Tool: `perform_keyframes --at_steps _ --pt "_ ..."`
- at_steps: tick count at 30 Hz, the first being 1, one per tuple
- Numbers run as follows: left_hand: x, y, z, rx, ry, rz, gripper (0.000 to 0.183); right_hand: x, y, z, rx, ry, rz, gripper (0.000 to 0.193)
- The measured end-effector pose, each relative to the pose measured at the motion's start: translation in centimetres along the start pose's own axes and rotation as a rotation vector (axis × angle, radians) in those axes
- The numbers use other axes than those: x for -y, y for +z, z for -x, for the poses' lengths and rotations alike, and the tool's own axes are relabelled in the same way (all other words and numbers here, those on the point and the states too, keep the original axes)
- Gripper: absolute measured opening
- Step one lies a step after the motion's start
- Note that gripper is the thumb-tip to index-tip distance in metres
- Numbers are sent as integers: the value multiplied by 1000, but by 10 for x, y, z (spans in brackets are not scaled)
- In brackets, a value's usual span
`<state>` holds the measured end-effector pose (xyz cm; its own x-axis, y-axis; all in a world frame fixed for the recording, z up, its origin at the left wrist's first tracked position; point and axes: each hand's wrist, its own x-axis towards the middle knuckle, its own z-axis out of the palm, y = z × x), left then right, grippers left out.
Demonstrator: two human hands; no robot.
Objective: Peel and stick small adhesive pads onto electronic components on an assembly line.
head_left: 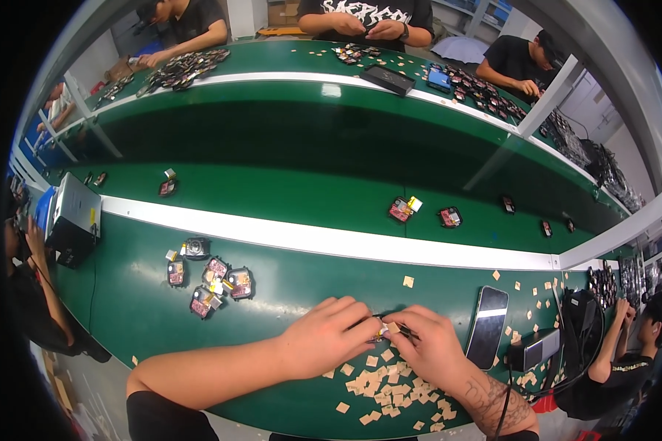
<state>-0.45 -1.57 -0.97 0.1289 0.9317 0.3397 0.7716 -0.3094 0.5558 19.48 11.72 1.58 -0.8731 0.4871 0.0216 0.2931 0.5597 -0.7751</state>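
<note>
My left hand (335, 328) is closed on a small electronic module (379, 335), mostly hidden by the fingers. My right hand (428, 339) meets it from the other side, fingertips pinching a small beige square pad (393, 328) against or just above the module. Below both hands lies a loose pile of similar beige square pads (390, 386) on the green table (287, 287). To the left sits a cluster of dark-cased modules (215, 269) with reddish boards and small silvery cells.
A smartphone (488, 327) lies right of my right hand, beside a dark box-shaped device (535, 350) with cables. Beyond a white rail (309, 233), several modules (450, 217) rest on a green belt. Co-workers sit across and at both sides. A grey box (73, 219) stands left.
</note>
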Motion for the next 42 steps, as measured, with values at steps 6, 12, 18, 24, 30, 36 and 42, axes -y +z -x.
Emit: perform_keyframes --at_steps 6,12,18,24,30,36,42 --pt "-2 2 2 -21 -5 13 32 5 5 0 -29 20 7 19" --pt "-3 2 1 -61 -12 28 35 6 10 -1 -39 30 15 21" --pt "-3 -1 -2 -75 1 21 38 4 14 -7 -93 -36 38 20" --pt "-5 2 -2 -151 91 4 40 3 2 -3 -60 70 -177 19" --pt "-28 -3 -9 -20 -245 339 41 3 -10 3 35 140 -479 18" --pt "-26 15 -18 -111 -391 873 24 8 -16 5 -37 159 -672 10" --pt "-19 -1 -63 -89 -384 705 19 -14 -5 -2 -318 61 -775 20"
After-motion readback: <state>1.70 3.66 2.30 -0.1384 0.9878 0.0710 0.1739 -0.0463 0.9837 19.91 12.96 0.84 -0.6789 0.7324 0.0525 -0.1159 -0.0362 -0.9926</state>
